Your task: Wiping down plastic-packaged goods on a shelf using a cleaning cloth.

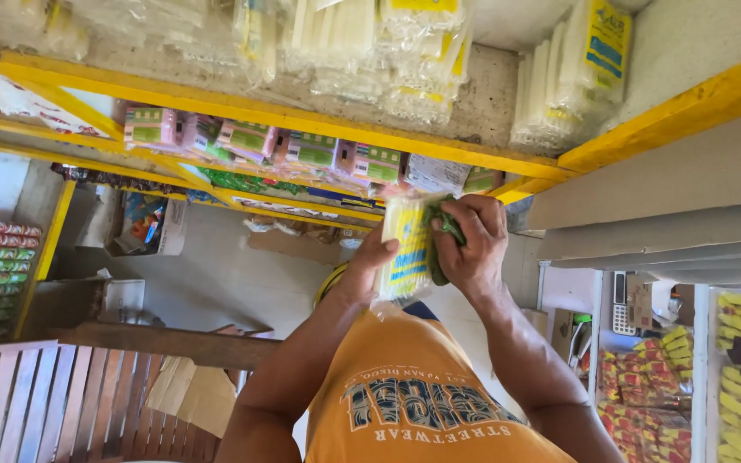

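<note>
At the centre of the frame, two bare hands hold a clear packet of pale yellow sticks upright in front of a shelf. The left hand supports the packet from the left side, thumb pressed against its printed front. The right hand is closed around the packet's right edge and also bunches a green cloth against it. An orange shirt fills the lower centre. Above the hands runs a yellow shelf stacked with more packets of white sticks at upper right and centre. Just below it, a row of pink and green boxes lines a second shelf. Red and yellow sachets hang at lower right, near a calculator. A slatted wooden bench sits at lower left.
</note>
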